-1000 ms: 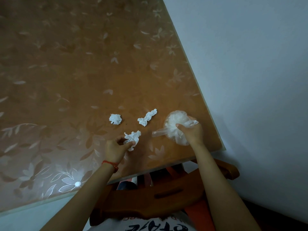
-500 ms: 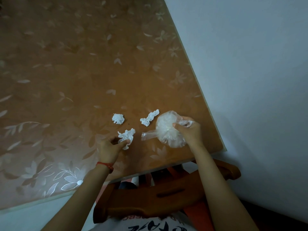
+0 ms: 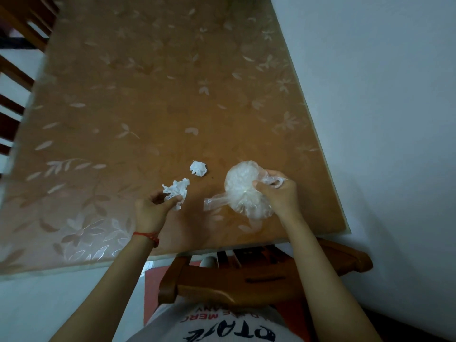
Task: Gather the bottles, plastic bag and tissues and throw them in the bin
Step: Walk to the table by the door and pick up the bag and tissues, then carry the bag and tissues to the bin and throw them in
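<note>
A bulging clear plastic bag (image 3: 243,191) lies on the brown flower-patterned table (image 3: 148,99) near its front right corner. My right hand (image 3: 276,193) grips the bag at its gathered top. My left hand (image 3: 151,209) pinches a crumpled white tissue (image 3: 177,190) just above the table, left of the bag. Another balled white tissue (image 3: 198,168) lies loose on the table between and beyond my hands. No bottle or bin is in view.
A wooden chair (image 3: 246,280) sits under the table's front edge, right in front of my body. A pale wall (image 3: 370,95) runs close along the table's right edge. Wooden slats of another chair (image 3: 14,58) show at the far left.
The long twisted tissue that lay left of the bag is no longer visible. My left hand has shifted a little left with its tissue. My right hand keeps hold of the bag.
</note>
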Demonstrator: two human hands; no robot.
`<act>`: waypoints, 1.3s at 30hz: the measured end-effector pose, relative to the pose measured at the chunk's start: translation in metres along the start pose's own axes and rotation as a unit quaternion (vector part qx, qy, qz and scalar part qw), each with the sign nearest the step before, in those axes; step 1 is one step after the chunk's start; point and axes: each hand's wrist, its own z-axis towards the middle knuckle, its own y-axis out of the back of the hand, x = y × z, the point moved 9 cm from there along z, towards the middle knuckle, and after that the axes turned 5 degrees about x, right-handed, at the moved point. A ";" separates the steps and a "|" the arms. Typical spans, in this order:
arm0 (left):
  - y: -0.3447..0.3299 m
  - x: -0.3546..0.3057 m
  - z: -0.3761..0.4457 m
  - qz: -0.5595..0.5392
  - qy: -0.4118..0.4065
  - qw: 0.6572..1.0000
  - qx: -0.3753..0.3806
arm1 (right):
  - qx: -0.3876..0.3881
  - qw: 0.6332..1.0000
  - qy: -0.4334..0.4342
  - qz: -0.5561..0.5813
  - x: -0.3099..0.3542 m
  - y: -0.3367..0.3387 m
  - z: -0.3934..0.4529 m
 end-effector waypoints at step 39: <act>0.265 0.189 -0.363 -0.205 0.118 0.822 -0.518 | 0.497 0.829 0.207 -0.153 0.031 -0.370 -0.267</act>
